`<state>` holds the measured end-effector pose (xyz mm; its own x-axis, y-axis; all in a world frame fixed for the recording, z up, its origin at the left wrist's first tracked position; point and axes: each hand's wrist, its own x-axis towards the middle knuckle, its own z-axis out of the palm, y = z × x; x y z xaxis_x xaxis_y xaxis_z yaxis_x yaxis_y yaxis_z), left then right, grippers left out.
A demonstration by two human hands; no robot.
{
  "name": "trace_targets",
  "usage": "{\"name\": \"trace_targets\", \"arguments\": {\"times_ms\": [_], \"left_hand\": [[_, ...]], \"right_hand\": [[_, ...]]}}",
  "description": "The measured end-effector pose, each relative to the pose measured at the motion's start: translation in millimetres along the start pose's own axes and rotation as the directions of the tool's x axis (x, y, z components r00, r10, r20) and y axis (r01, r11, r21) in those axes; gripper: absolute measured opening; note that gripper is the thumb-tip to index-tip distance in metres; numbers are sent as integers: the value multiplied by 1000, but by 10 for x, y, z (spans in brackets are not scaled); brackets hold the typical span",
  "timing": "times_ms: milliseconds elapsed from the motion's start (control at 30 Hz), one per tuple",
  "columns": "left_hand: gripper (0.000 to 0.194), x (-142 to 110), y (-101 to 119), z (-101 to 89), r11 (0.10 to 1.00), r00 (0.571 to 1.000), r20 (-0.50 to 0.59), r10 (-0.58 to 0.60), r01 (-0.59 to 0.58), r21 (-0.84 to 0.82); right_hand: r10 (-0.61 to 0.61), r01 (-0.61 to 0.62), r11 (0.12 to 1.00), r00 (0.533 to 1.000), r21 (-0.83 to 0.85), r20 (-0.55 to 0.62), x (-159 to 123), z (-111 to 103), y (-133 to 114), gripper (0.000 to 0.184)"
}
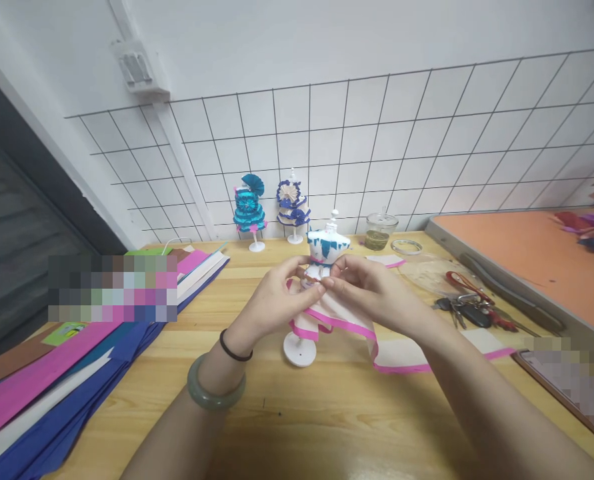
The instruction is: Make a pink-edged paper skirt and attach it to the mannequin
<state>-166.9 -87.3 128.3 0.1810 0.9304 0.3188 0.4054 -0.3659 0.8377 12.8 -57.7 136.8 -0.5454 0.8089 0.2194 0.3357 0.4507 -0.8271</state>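
A small white dress form (pixel 329 247) with torn blue paper edging stands tilted on a round white base (pixel 299 350). Round its waist hangs a cream crepe paper strip (pixel 344 317) with a pink border, trailing off to the right across the table. My left hand (pixel 287 293) is closed at the left of the waist, thumb and fingers pinching the gathered top of the strip. From the other side my right hand (pixel 364 287) pinches the same gathered edge, its fingertips almost touching the left thumb. The exact folds between the fingertips are partly hidden.
Two decorated dress forms, one teal (pixel 249 210) and one navy and cream (pixel 293 207), stand by the tiled wall. Coloured paper sheets (pixel 71 373) lie left. A glass jar (pixel 381 230), keys (pixel 469 310) and a blurred-out phone (pixel 571 393) are right, beside an orange-topped board (pixel 527 260).
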Motion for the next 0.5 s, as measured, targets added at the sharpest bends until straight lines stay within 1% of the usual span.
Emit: {"name": "trace_targets", "arguments": {"times_ms": [167,233,333,433,500], "left_hand": [[40,14,-37,37,997,998,-52,-33,30,-72],[42,22,-42,35,992,997,-65,-51,43,-116],[44,32,-49,24,987,996,-63,-57,46,-156],[44,39,-67,16,988,996,-80,-45,32,-151],[43,43,-85,14,993,996,-87,-32,22,-118]], "right_hand": [[-20,16,991,999,-136,-31,-36,-30,-43,27],[-25,20,987,999,-158,-32,-43,-47,-58,29],[-19,14,989,999,-147,-32,-41,-67,-53,29],[11,-20,989,998,-145,-61,-30,-74,-30,29],[36,-50,981,996,-186,-80,-25,-69,-25,27]]}}
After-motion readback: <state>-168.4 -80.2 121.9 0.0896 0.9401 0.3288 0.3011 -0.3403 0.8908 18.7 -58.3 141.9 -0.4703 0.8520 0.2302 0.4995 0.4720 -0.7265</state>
